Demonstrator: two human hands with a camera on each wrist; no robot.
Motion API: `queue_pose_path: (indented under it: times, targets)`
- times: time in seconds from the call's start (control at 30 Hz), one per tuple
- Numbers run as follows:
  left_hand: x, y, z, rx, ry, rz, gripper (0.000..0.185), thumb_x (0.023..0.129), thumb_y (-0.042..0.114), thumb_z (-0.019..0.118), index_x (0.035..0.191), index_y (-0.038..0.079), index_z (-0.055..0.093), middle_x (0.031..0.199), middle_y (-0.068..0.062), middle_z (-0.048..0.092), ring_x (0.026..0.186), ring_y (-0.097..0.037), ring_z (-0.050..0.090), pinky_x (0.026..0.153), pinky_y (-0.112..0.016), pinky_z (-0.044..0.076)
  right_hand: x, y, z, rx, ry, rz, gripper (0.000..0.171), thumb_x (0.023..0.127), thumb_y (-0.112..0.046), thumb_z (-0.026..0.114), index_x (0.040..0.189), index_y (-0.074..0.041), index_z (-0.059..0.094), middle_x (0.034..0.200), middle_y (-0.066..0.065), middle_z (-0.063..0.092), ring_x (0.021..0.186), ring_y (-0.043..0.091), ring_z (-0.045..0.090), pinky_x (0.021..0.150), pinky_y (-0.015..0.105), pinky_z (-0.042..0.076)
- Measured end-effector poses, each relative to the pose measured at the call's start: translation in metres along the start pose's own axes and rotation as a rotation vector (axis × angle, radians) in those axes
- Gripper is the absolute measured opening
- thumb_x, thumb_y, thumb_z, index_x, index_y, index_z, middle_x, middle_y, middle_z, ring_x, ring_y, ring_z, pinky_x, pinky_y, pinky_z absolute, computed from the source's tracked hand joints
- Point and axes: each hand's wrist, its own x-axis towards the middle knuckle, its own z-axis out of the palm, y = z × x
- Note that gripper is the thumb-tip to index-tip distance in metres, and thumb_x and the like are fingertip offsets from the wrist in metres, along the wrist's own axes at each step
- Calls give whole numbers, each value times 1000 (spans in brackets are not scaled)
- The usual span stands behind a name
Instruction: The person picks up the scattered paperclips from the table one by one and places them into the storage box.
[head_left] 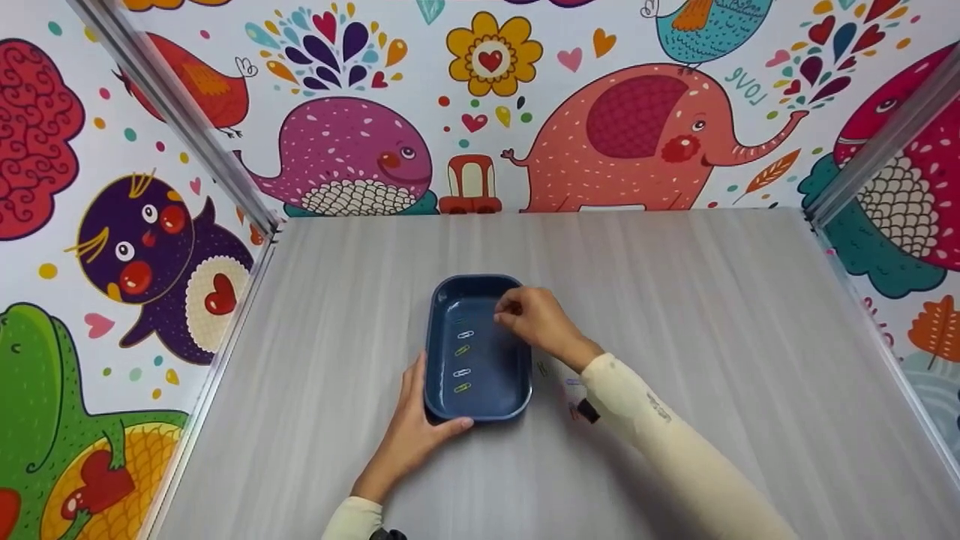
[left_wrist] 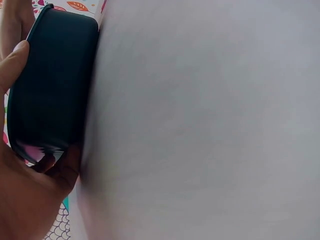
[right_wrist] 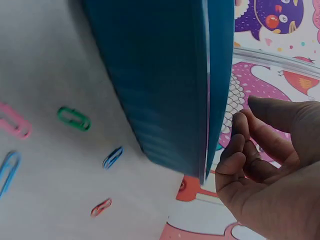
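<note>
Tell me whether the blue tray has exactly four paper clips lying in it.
Yes: the head view shows four paper clips in a column on the floor of the blue tray, while the right hand hovers over its far end.
</note>
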Motion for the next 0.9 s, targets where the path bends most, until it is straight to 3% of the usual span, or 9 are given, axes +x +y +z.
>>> queue_pose_path:
  times: [0.47, 0.67, 0.9]
  targets:
    - [-1, -2, 0, -5, -5, -18, 133, 83, 39, 100, 176, 4, 12, 178, -21, 22, 164, -43, 24, 129, -63, 23, -52, 32, -25, -12, 229, -141, 7, 96, -3, 85, 103, 0, 83, 93, 5, 75, 88, 24, 69, 79, 42, 57]
    - [0, -2, 0, -14, -3, -7, 134, 82, 38, 101, 176, 2, 13, 177, -22, 23, 163, -42, 26, 129, -62, 23, -72, 44, -28, -25, 282, -152, 10, 95, -1, 86, 104, -2, 84, 96, 3, 77, 92, 31, 69, 80, 42, 54]
    - [0, -2, 0, -6, 0, -16, 133, 82, 37, 101, 176, 2, 13, 177, -22, 22, 163, -44, 26, 129, -63, 23, -92, 63, -24, -21, 295, -136, 14, 94, -2, 86, 106, -9, 85, 103, -2, 79, 94, 23, 68, 78, 44, 54]
